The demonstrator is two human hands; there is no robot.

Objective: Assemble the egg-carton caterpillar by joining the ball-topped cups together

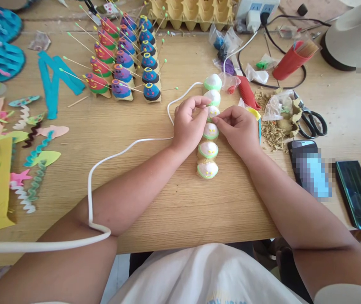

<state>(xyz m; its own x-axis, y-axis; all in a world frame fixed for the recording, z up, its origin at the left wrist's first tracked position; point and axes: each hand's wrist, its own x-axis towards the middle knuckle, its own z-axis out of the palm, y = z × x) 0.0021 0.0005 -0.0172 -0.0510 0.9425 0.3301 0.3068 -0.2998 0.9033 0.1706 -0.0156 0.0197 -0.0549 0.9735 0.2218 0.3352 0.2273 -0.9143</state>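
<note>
A column of white domes with green rims (208, 150) stands on the wooden table in front of me. The nearer domes carry small yellow dots. My left hand (191, 122) is at the column's left side, fingers curled, with thumb and forefinger beside the third dome from the back. From the right, my right hand (239, 128) touches that same dome (213, 113) with thumb and forefinger pinched together. Anything between the fingertips of either hand is too small to make out.
Painted cups with long pins (123, 73) stand in rows at the back left. Paper shapes (50, 131) lie left. A white cable (129, 146) crosses my left arm. Scissors (313, 122), phones (359, 192) and a red holder (289, 61) are right.
</note>
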